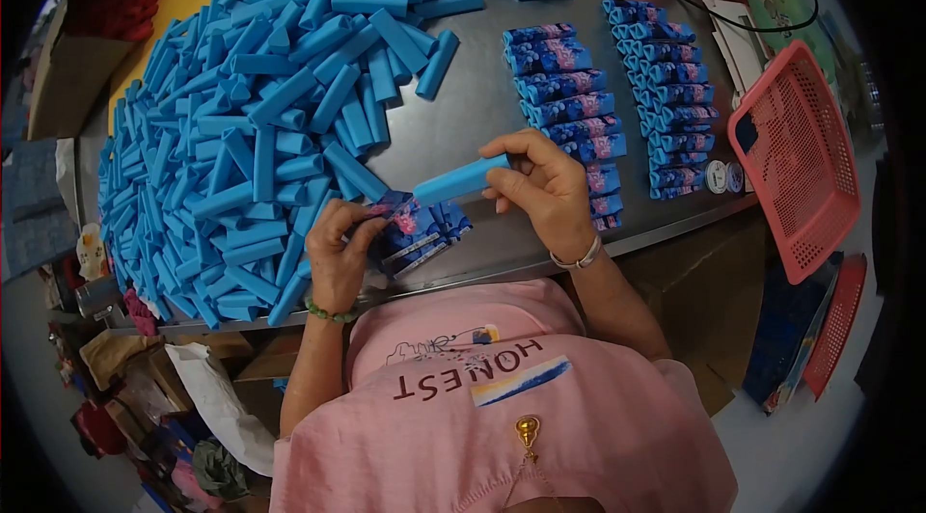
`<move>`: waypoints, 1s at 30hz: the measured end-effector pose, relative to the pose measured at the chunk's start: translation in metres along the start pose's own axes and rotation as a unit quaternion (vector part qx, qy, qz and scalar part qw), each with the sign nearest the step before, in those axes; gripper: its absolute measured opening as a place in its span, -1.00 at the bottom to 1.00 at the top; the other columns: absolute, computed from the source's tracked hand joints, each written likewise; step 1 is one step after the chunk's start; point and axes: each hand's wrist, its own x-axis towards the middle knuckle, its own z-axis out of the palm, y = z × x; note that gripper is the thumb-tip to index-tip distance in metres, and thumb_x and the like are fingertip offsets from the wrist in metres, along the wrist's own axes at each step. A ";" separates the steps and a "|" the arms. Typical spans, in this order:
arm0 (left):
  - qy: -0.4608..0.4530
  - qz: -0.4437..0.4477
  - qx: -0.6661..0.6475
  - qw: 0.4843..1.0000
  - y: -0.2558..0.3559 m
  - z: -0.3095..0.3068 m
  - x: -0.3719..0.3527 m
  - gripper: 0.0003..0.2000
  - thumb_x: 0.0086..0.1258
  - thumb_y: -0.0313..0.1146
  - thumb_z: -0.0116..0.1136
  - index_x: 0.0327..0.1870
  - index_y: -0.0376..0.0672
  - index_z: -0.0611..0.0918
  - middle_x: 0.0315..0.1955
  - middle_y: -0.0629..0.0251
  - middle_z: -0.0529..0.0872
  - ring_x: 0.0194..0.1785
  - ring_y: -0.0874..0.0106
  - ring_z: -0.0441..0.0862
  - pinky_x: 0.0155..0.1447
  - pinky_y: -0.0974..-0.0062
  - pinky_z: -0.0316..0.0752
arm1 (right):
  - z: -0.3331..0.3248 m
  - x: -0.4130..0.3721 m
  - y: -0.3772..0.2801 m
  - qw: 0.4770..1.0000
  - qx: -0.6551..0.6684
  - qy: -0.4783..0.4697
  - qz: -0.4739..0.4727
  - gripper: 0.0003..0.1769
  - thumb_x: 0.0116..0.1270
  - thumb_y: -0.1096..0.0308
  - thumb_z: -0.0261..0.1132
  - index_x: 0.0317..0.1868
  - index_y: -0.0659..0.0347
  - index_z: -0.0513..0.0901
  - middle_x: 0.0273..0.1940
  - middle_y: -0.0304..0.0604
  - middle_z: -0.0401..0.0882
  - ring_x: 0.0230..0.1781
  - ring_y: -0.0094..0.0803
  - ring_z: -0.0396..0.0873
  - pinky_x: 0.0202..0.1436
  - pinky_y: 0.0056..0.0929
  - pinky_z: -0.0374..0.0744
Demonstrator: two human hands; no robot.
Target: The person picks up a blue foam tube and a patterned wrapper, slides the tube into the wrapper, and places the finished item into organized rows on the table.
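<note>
Between the thumb and fingers of my right hand [545, 187] is a light blue triangular stick [461, 181], tilted slightly. Its free end points left, close to the mouth of a dark blue and pink printed sleeve [388, 208]; whether it has entered cannot be made out. My left hand [340, 241] pinches that sleeve by its edge. Beneath lie several more flat printed sleeves [424, 241] on the metal table [434, 122]. Left of my hands spreads a big heap of bare blue sticks [260, 127].
Printed-covered sticks stand in two stacked rows, a nearer row [569, 108] and a farther row [672, 94]. A pink perforated basket [801, 161] leans at the right edge beside small round tins [717, 177]. A cardboard box [72, 65] with red pieces sits far left. A black cable [762, 24] curves at upper right.
</note>
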 end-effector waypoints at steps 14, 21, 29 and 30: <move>-0.128 0.054 -0.023 0.990 0.033 -0.008 0.010 -0.89 0.20 -0.52 0.29 -0.28 -0.33 0.69 -0.42 0.27 0.56 -0.35 0.46 0.51 -0.28 0.53 0.40 | -0.006 0.001 -0.005 0.990 0.082 -0.029 0.111 -0.82 0.35 0.52 0.21 -0.05 0.36 0.58 -0.37 -0.18 0.60 -0.45 -0.59 0.63 -0.45 -0.71 0.57; -0.113 0.066 -0.063 0.989 0.045 0.001 0.014 -0.78 0.20 -0.49 0.31 -0.12 -0.27 0.71 -0.34 0.26 0.62 -0.26 0.44 0.56 -0.19 0.56 0.45 | 0.004 0.000 -0.006 0.993 0.077 -0.015 0.091 -0.82 0.35 0.54 0.21 -0.05 0.36 0.58 -0.31 -0.16 0.60 -0.41 -0.59 0.63 -0.43 -0.73 0.57; -0.139 -0.031 -0.224 0.964 0.045 0.003 0.018 -0.73 0.21 -0.48 0.33 -0.06 -0.30 0.69 -0.22 0.26 0.65 -0.14 0.49 0.55 -0.03 0.59 0.44 | 0.010 -0.001 -0.007 0.942 0.263 -0.045 0.201 -0.75 0.44 0.47 0.12 0.06 0.39 0.53 -0.23 -0.10 0.61 -0.36 -0.46 0.68 -0.41 -0.67 0.62; -0.140 -0.031 -0.224 0.964 0.046 0.004 0.018 -0.73 0.21 -0.48 0.33 -0.06 -0.30 0.69 -0.22 0.26 0.65 -0.14 0.49 0.55 -0.03 0.59 0.44 | 0.009 -0.002 -0.006 0.943 0.262 -0.044 0.201 -0.75 0.44 0.47 0.12 0.06 0.39 0.53 -0.23 -0.10 0.61 -0.36 -0.46 0.68 -0.41 -0.67 0.62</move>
